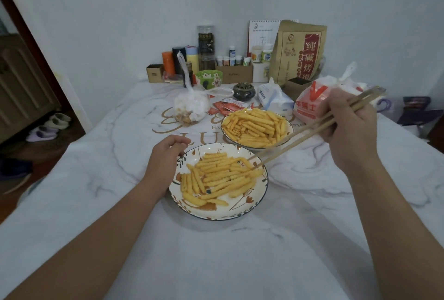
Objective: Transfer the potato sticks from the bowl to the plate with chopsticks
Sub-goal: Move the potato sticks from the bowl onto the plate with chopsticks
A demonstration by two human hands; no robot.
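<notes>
My right hand (349, 126) pinches the chopsticks (300, 138), tips nearly together over sticks at the plate's (240, 214) two o'clock. My left hand (165, 155), fingers loosely curled, rests against its ten o'clock rim, likely steadying it. Bowl (287, 135) waits at one o'clock.

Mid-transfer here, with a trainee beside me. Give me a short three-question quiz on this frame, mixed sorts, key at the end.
1. True or false: the chopsticks have their tips over the near dish.
2. Which hand holds the chopsticks? A) left hand B) right hand C) both
3. Fill in: the left hand rests at the near dish's ____ rim.

Key
1. True; the tips are among the potato sticks in the near dish, not in the far dish.
2. B
3. Left; its fingers are curled loosely, and I cannot tell whether they grip the rim.
</notes>
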